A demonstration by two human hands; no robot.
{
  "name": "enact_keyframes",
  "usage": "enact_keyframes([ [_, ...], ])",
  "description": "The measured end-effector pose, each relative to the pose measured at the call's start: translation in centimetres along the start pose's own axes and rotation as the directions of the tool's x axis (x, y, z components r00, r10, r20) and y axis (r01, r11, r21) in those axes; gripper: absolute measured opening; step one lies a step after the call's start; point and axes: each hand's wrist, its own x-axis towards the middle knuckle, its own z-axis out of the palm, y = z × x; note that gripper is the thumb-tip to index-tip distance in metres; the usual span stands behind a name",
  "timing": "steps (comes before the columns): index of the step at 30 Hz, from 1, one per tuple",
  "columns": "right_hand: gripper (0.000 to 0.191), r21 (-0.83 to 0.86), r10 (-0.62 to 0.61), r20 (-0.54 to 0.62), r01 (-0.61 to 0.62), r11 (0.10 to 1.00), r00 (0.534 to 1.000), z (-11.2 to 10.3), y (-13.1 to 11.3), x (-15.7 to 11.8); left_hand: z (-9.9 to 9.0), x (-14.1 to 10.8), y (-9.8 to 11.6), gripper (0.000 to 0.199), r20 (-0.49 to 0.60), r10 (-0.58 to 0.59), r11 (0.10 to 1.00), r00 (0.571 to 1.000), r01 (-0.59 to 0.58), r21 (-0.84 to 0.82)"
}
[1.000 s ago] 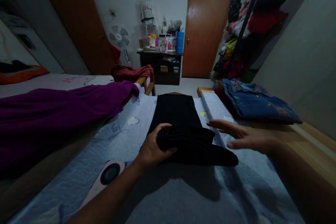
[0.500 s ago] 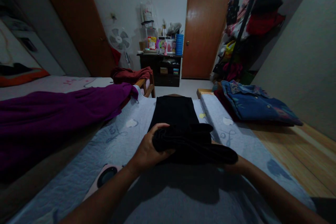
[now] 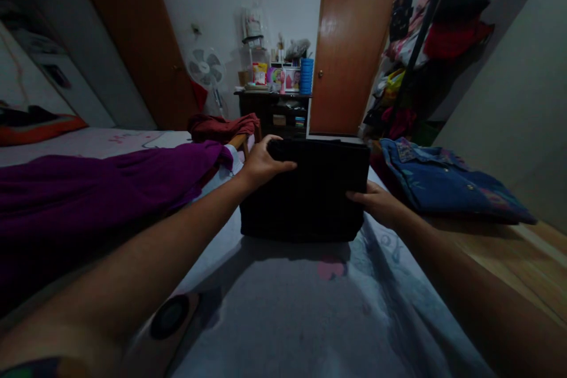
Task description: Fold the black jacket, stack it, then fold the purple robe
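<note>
A folded black cloth is held up off the light patterned bedsheet, its broad flat face towards me. My left hand pinches its upper left corner, thumb on the near face and fingers behind. At its right edge my right hand grips it, thumb in front and the other fingers mostly hidden behind. The cloth's lower edge hangs just above or on the sheet; which of these I cannot tell. A phone-like pink object with a round dark part lies under my left forearm.
Purple cloth drapes along the left, with a reddish cloth beyond it. A folded blue denim garment lies on the right. A dark cabinet, a fan and a wooden door stand at the back.
Both hands have moved forward and up with the black cloth. The bunched cloth and its flat far part now form one upright folded panel. My right thumb has come into view.
</note>
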Motion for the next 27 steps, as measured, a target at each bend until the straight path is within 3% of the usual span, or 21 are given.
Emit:
enact_keyframes([
  [5, 0.048, 0.154, 0.027, -0.028, -0.023, 0.988, 0.999, -0.7, 0.3, 5.0, 1.2, 6.7, -4.1, 0.064, 0.018, 0.003, 0.997, 1.000, -0.001, -0.082],
  [10, 0.042, 0.181, 0.066, -0.150, -0.038, 0.983, 0.987, -0.8, 1.3, 9.7, 2.7, 11.8, -8.6, 0.070, -0.057, -0.023, 0.998, 0.998, 0.026, 0.053],
  [15, 0.040, 0.129, 0.086, -0.263, -0.053, 0.990, 0.961, -0.3, 3.7, 13.7, 4.1, 13.4, -12.5, 0.080, -0.130, -0.028, 0.965, 0.991, 0.061, 0.257],
  [19, 0.032, 0.048, 0.211, -0.322, -0.207, 0.977, 0.923, 0.0, 6.8, 15.5, 4.3, 12.6, -15.0, 0.099, -0.091, -0.196, 0.934, 0.976, 0.214, 0.286],
  [22, 0.020, 0.039, 0.304, -0.322, -0.308, 0.951, 0.897, -0.1, 8.8, 15.8, 3.1, 11.6, -16.6, 0.096, -0.051, -0.425, 0.871, 0.904, 0.424, 0.249],
  [25, 0.011, 0.057, 0.368, -0.304, -0.368, 0.928, 0.879, -0.4, 9.5, 15.6, 0.8, 9.9, -17.7, 0.081, 0.053, -0.633, 0.770, 0.772, 0.621, 0.149],
  [27, 0.008, 0.068, 0.411, -0.295, -0.410, 0.909, 0.862, -0.8, 9.4, 15.5, -0.8, 8.2, -18.1, 0.076, 0.125, -0.700, 0.712, 0.703, 0.700, 0.048],
])
